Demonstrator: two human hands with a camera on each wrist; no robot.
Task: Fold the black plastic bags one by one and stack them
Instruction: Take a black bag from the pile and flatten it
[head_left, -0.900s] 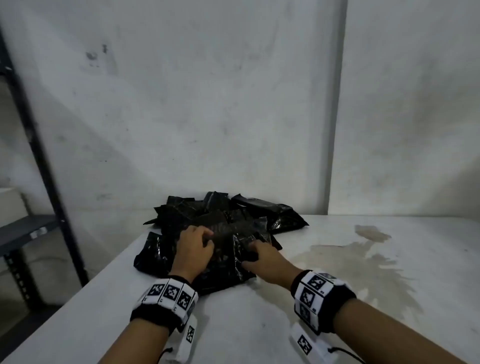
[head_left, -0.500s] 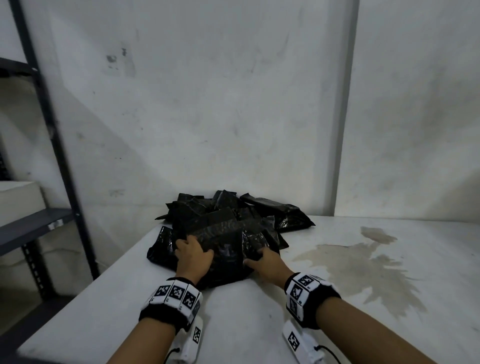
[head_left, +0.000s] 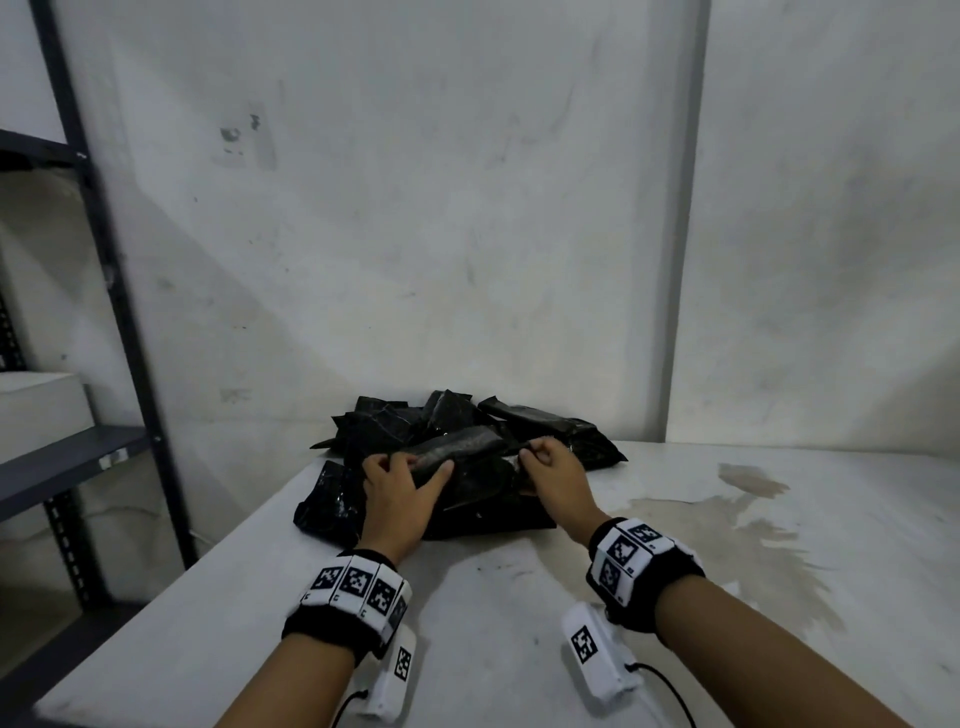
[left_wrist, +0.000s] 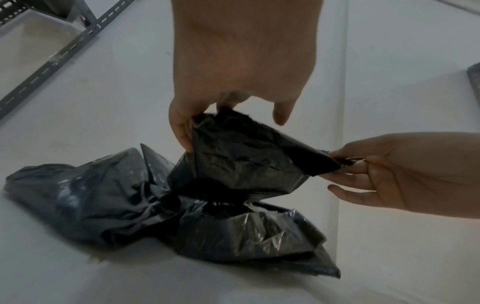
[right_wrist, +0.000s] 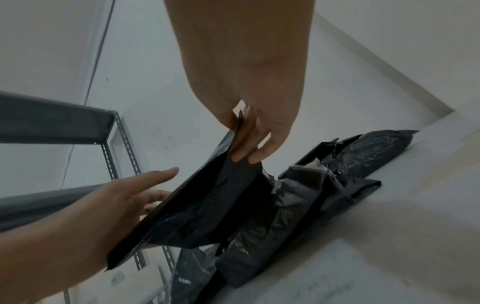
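A heap of crumpled black plastic bags (head_left: 467, 431) lies at the back of the white table (head_left: 493, 623), against the wall. One black bag (head_left: 457, 451) is raised just above the heap, stretched between both hands. My left hand (head_left: 410, 465) grips its left end, thumb on the near side. My right hand (head_left: 530, 457) pinches its right corner. In the left wrist view the held bag (left_wrist: 246, 160) hangs over the heap (left_wrist: 103, 201), with the right hand (left_wrist: 342, 164) pinching the corner. In the right wrist view the pinch (right_wrist: 241, 142) is at the bag's (right_wrist: 207, 205) top edge.
A dark metal shelf rack (head_left: 119, 312) stands left of the table, with a pale box (head_left: 36, 410) on one shelf. A brownish stain (head_left: 727, 519) marks the table's right half. The wall rises directly behind the heap, and the table's left edge runs near the bags.
Both hands, earlier low on the front of the heap, have risen and now hold one bag stretched between them. The head view has shifted, showing more of the rack.
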